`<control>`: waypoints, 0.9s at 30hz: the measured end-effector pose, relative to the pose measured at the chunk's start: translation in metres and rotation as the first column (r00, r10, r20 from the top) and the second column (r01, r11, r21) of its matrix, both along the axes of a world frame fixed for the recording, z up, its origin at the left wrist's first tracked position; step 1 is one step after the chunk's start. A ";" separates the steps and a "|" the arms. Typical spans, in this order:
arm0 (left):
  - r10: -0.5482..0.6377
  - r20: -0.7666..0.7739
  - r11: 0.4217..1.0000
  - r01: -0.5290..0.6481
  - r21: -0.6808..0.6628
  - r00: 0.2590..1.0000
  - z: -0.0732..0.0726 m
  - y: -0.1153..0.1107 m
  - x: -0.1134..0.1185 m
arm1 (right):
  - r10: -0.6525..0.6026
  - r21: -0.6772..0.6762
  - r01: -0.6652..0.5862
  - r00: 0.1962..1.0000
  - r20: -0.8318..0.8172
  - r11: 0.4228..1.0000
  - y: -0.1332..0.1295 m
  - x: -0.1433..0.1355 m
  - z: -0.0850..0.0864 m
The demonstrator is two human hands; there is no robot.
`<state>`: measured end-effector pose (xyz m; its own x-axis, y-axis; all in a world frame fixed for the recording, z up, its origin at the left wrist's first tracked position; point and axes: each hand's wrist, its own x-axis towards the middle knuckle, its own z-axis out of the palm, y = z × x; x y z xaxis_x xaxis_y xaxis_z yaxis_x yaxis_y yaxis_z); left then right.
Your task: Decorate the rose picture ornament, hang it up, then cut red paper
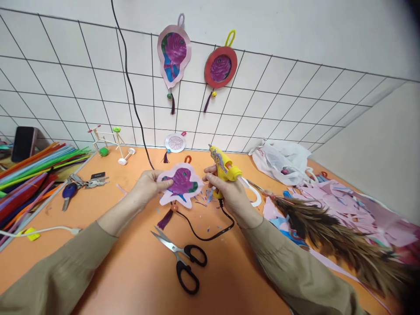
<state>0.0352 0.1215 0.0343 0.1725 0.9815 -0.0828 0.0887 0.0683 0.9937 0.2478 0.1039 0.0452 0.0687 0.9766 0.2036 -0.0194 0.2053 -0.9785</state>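
Between its thumb and fingers, my left hand (pixel 149 188) pinches the left edge of a pink-edged paper ornament (pixel 181 181) with a purple and green picture. A red loop (pixel 188 159) tops the ornament, and a dark purple tassel (pixel 165 219) hangs below it from an orange bead. My right hand (pixel 229 190) is wrapped round a yellow glue gun (pixel 223 164), whose nozzle points up and away. Its black cord curves over the orange table behind the ornament. Scissors (pixel 179 251) with black handles lie partly open below both hands.
Pipe cleaners (pixel 29 179), keys (pixel 69 191), a phone (pixel 24 143) and a small stick bicycle (pixel 113 142) are at left. At right lie a plastic bag (pixel 282 159), pink scraps (pixel 334 205) and brown feathers (pixel 334 232). Ornaments hang on the wall grid (pixel 98 81); a round one (pixel 175 142) is below.
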 end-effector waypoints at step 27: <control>0.165 -0.392 0.979 -0.101 0.179 0.905 -0.008 0.198 0.061 | 0.214 -0.101 -0.422 0.228 0.950 0.901 -0.015 -0.019 -0.046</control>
<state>0.0963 0.3194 0.0259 0.0230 0.9992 0.0333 0.4838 -0.0403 0.8743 0.2290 0.0890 -0.0008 -0.5754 0.8175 0.0265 0.7674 0.5508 -0.3283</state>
